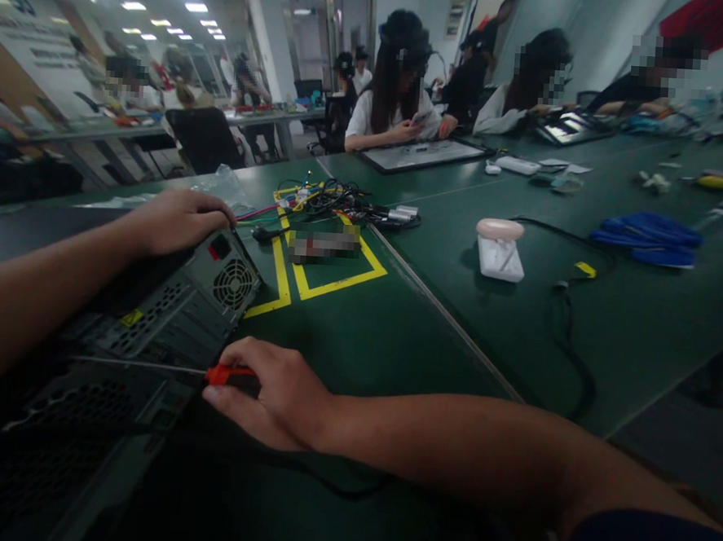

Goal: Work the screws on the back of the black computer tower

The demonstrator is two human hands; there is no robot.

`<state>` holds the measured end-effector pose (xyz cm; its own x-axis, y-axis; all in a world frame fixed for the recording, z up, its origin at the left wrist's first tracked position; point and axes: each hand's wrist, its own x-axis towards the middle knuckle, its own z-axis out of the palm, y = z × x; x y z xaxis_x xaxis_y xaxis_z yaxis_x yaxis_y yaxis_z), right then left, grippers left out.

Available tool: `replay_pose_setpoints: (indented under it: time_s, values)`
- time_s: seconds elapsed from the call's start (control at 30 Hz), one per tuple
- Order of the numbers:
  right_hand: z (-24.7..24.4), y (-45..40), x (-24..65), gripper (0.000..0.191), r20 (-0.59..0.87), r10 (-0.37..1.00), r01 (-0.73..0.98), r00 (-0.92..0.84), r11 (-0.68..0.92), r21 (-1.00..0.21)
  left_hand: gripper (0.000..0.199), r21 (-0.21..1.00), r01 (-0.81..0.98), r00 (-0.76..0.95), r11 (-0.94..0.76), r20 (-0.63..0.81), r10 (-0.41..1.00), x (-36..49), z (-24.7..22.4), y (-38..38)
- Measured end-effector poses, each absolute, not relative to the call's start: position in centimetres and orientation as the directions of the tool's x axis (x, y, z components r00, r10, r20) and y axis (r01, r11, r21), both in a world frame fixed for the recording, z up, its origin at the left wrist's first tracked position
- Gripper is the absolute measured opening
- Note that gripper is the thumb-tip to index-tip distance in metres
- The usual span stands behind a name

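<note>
Screwdriver (216, 373) at case (187, 317) edge; tabletop (345, 343) alongside

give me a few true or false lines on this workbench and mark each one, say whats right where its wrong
1. The right hand holds a screwdriver. True.
2. The left hand hangs clear of the computer case. False: it rests on the case.
3. The screwdriver's handle is all white. False: it is orange-red and black.
4. The tape marked out on the green table is yellow. True.
5. The small white box sits inside the yellow tape lines. False: it lies outside them, to their right in the picture.
6. A heap of cables lies beyond the right hand, farther from the camera. True.
</note>
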<state>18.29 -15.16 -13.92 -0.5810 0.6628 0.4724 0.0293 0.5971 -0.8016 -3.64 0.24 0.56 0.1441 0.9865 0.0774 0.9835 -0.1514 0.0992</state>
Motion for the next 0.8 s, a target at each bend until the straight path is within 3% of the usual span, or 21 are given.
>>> replay_pose_setpoints:
  time_s: [0.57,0.7,0.8]
  values:
    - [-13.31,-15.40,18.42,0.021,0.438,0.682,0.064,-0.586,0.577,-0.814,0.059,0.096,0.982,0.156,-0.163,0.072,0.985,-4.29,0.44,0.59]
    - [-13.38,-15.36,18.60,0.034,0.406,0.693,0.079,-0.596,0.553,-0.829,0.059,0.097,0.981,0.161,-0.169,0.082,0.984,-4.34,0.43,0.65]
    - [-13.62,-15.27,18.51,0.028,0.413,0.684,0.086,-0.602,0.569,-0.818,0.058,0.093,0.983,0.150,-0.159,0.094,0.984,-4.39,0.32,0.69]
